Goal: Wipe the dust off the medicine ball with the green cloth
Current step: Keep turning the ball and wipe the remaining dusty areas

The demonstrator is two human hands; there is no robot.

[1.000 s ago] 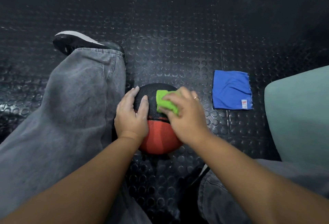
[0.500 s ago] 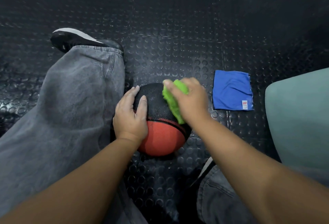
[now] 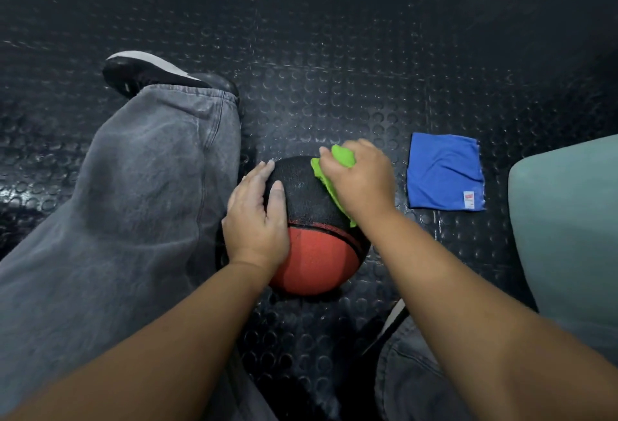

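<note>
Head view, looking down at the floor point(image 3: 334, 69). The medicine ball point(image 3: 311, 193) rests on the studded black floor between the person's legs, just beside the grey trouser leg point(image 3: 140, 186) and near a blue cloth point(image 3: 444, 171) that lies flat to its right, apart from it.

The right hand point(image 3: 359, 183) has its fingers curled over the bunched green cloth point(image 3: 342, 156) and presses it against the ball's far upper-right shoulder. A strip of cloth trails out from under the palm, down the ball's right flank.

The left hand point(image 3: 255, 220) lies cupped on the ball's left side, fingers fairly straight and thumb laid on the crown. It pinches nothing and appears to brace the ball.

Governing relation — the uncovered surface lies to the left of the cloth hand and toward the person. The black crown sits between the two hands, and the red half lies below it, nearer the body. A round ball has no long axis, but the seam between the halves runs across it, slanting down to the right. The right hand is the nearer one to any further wiping, which would probably sweep leftward or back across that seam.

Surface of the ball — far half black and finely textured, near half red, divided by dark bands. Whether dust remains cannot be judged at this scale.
</note>
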